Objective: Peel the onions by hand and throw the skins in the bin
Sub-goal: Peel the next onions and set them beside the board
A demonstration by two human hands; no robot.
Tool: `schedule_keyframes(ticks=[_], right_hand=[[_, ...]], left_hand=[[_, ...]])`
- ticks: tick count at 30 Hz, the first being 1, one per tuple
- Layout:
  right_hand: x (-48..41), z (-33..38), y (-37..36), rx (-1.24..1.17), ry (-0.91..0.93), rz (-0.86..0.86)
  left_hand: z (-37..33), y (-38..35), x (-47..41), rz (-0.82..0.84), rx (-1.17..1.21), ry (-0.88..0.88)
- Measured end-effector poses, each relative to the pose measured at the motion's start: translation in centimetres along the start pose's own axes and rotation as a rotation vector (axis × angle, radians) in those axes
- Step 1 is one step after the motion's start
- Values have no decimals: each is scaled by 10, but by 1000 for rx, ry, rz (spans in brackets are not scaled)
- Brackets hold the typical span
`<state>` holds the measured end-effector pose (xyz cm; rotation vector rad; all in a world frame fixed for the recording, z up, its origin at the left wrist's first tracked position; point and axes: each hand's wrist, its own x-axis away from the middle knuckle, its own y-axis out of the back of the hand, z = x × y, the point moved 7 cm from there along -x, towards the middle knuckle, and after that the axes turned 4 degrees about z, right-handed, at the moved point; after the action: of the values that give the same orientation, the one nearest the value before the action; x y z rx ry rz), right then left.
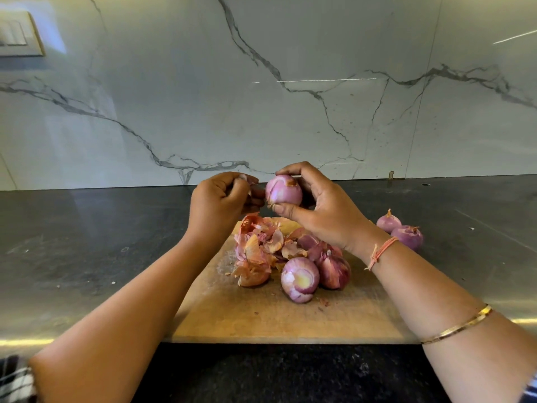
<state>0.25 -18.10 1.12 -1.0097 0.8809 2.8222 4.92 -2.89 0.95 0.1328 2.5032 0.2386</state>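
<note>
The left hand (223, 199) pinches a scrap of skin (246, 179) beside the onion (283, 189) gripped in the right hand (319, 207), above the far edge of the cutting board (261, 321). Loose skins (255, 251) heap there; two peeled onions (406, 237) sit on the bench (87, 257) off its right edge.

switch plate (18, 34): blurred, cropped | skin scrap (243, 178): mostly inside left hand (220, 199) | onion (283, 190) back: behind right hand (322, 213)

Six onions (283, 189), one heap of skins (255, 251), one wooden board (261, 315)
</note>
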Motion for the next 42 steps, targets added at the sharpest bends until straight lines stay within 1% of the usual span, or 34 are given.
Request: schedule_keyframes(ticks=[2, 5, 6, 13, 18, 27, 36, 42], right_hand=[[0, -1, 1, 0, -5, -8], [0, -3, 3, 6, -17, -20], [0, -3, 3, 10, -19, -20], [1, -1, 0, 66, 12, 19], [1, -1, -3, 110, 32, 44], [2, -1, -5, 150, 29, 59], [3, 1, -6, 151, 38, 75], [3, -1, -6, 155, 38, 80]], left_hand=[[-3, -3, 2, 27, -97, -50], [-4, -13, 6, 112, -304, -130], [-4, -14, 6, 134, -331, -139], [-16, -19, 13, 203, -146, -159], [-22, -17, 14, 169, -257, -250], [-26, -17, 12, 178, -479, -343], [-29, -19, 12, 201, -519, -436], [-27, -20, 10, 199, -570, -439]])
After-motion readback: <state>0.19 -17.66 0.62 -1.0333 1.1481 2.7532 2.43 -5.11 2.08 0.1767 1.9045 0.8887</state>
